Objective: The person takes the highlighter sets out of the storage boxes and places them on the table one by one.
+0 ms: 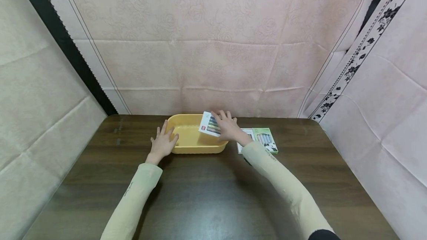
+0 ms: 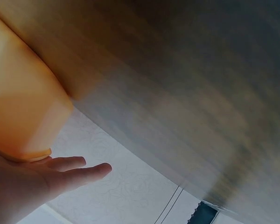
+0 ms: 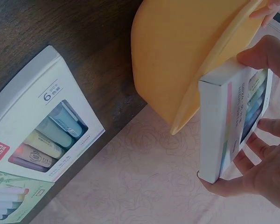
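A white box of markers [image 1: 207,125] with a clear window is in my right hand [image 1: 228,127], above the right part of a yellow plastic basin [image 1: 197,150]. In the right wrist view, the thumb and fingers grip the box [image 3: 213,126] by its opposite edges, over the basin's rim [image 3: 196,105]. At the basin's left side, my left hand [image 1: 162,144] rests on the rim with its fingers spread. The left wrist view has this hand [image 2: 42,179] against the basin's outer wall [image 2: 28,93], with two fingers extended.
Right of the basin, a white marker box [image 3: 65,88] and a green marker box [image 1: 265,140] lie side by side on the dark wooden table [image 1: 200,195]. The right forearm partly covers the white one in the head view. Pale patterned cloth [image 1: 207,66] hangs behind the table's far edge.
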Demonstrator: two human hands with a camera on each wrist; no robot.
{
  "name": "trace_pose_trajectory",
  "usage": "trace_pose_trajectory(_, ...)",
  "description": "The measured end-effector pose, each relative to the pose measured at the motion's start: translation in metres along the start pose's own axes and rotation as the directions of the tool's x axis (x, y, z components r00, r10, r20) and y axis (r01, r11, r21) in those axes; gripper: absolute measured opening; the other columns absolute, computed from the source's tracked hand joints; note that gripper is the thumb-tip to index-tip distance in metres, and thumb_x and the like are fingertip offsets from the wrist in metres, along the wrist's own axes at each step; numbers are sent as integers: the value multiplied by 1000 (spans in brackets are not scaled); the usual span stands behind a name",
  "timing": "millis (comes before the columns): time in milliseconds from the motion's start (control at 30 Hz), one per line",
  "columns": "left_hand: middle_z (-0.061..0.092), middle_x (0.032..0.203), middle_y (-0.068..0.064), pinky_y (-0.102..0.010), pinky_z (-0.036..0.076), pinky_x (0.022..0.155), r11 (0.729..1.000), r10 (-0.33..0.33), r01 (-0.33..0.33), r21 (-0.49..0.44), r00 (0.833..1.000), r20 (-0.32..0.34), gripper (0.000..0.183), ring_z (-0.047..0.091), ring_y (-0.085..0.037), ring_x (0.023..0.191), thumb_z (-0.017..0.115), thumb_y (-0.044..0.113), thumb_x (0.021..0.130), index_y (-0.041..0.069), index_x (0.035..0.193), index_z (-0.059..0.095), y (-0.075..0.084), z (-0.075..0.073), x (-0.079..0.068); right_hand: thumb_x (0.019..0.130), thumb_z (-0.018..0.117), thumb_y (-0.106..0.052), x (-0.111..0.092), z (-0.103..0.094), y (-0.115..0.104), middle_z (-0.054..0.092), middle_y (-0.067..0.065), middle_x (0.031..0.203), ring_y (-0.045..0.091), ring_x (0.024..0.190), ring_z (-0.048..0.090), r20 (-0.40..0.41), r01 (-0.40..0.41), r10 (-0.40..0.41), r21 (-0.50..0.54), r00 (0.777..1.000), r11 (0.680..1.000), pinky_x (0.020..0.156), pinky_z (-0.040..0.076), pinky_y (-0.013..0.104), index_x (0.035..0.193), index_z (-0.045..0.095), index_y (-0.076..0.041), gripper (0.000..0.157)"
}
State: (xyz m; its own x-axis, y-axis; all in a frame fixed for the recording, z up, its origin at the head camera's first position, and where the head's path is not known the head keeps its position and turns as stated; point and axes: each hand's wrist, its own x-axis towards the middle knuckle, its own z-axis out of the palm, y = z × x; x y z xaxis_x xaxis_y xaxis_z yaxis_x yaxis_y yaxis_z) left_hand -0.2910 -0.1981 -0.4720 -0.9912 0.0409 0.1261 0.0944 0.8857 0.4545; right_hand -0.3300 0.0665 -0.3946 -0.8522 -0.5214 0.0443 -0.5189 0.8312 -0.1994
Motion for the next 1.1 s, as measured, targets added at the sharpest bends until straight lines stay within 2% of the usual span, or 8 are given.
trace_pose_trajectory(567,-2,152,-9,-78,14,86,1000,-4,4,-4,1000,0,56,8,-52,131,33,43,93,8,137,35,1,0,-1,59,82,-23,-9,2,8,26,10,138,29,114,26,-38,36,-35,20,999,999,79,34,47,145,13,-17,110)
trace_pose_trajectory(933,-1,152,-9,-78,14,86,1000,-7,7,-10,1000,5,56,8,-52,131,33,44,93,9,138,35,0,2,0,61,81,-21,-19,-1,7,27,10,138,28,116,25,-31,4,-2,44,1000,999,84,33,52,145,13,-17,108)
trace_pose_trajectory(1100,-1,152,-9,-78,14,86,1000,-2,2,-10,1000,1,56,8,-52,131,33,43,93,9,137,35,-1,1,0,60,81,-23,-22,-2,9,27,9,137,27,114,26,-31,17,-16,27,999,1000,81,34,48,145,14,-17,108)
